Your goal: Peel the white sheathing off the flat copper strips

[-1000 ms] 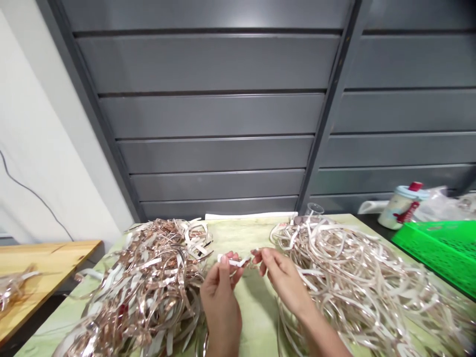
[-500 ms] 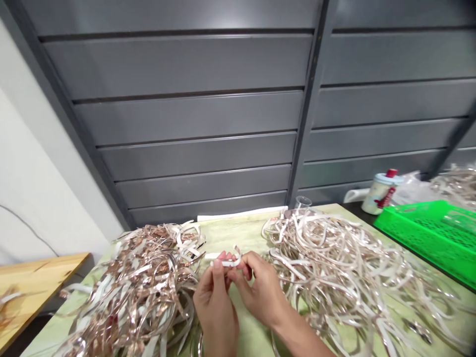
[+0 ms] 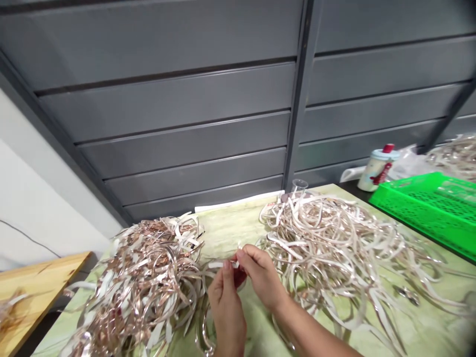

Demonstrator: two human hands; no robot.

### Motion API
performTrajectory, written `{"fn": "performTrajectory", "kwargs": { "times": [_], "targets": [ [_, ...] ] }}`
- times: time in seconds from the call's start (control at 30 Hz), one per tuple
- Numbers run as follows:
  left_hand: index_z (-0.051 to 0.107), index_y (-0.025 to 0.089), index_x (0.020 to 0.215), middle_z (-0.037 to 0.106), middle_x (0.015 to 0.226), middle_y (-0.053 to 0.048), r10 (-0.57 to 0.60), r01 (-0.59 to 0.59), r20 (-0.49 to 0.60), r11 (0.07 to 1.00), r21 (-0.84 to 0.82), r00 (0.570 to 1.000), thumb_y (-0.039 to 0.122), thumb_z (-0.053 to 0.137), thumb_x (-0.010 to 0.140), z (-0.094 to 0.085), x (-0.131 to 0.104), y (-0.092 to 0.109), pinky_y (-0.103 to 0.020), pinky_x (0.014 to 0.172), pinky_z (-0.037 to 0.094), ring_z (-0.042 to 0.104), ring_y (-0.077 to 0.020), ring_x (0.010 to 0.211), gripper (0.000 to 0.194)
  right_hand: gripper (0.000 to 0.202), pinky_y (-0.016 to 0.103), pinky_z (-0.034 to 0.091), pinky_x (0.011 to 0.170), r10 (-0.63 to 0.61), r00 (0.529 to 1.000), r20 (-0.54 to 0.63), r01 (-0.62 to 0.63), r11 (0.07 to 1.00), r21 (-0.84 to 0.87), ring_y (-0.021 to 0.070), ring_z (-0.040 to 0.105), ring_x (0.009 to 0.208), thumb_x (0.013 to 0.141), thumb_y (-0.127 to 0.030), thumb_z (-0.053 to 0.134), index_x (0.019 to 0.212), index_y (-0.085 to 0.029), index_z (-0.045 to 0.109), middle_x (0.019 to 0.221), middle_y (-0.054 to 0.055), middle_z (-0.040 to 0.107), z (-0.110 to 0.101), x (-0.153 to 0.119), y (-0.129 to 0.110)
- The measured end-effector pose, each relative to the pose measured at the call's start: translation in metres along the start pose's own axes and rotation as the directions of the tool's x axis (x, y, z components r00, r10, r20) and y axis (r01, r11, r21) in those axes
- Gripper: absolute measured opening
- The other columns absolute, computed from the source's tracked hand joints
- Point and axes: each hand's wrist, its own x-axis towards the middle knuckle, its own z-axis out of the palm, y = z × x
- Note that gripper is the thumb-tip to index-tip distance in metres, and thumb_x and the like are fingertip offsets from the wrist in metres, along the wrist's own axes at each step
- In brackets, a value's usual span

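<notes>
Between my fingers is a thin white strip [image 3: 217, 265], its left end sticking out past my left thumb. My left hand [image 3: 227, 302] pinches it, thumb on top. Close against it on the right, my right hand [image 3: 260, 275] has its thumb and fingers pressed together on the strip's other part, which they mostly hide. To the left of the hands lies a tangled pile of coppery and white strips [image 3: 148, 277]. A second pile of pale, shiny curled strips [image 3: 327, 238] spreads over the pale green tabletop [image 3: 230, 230] on the right.
A green perforated crate [image 3: 427, 213] stands at the right, with a lidded cup [image 3: 375, 168] behind it. A small clear cup [image 3: 299, 186] is at the table's back edge. On the left is a wooden board [image 3: 44, 282]; a grey slatted wall [image 3: 178, 99] rises behind.
The view has tilted down a little. The strip's curled end, upright between my hands before, is now mostly covered by my right fingers, and both hands sit closer together.
</notes>
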Motion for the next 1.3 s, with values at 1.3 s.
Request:
{"fn": "performTrajectory", "kwargs": {
  "times": [1.3],
  "targets": [
    [0.074, 0.013, 0.081, 0.074, 0.076, -0.007, 0.059, -0.083, -0.13, 0.979, -0.187, 0.99, 0.044, 0.074, 0.075, -0.005, 0.006, 0.024, -0.027, 0.065, 0.055, 0.069, -0.0172, 0.067, 0.032, 0.019, 0.025, 0.035, 0.055, -0.292, 0.955, 0.059, 0.275, 0.789, -0.549, 0.0131, 0.048, 0.057, 0.089, -0.029, 0.058, 0.072, -0.02, 0.052, 0.062, -0.003, 0.053, -0.002, -0.009, -0.003]
  ]
}}
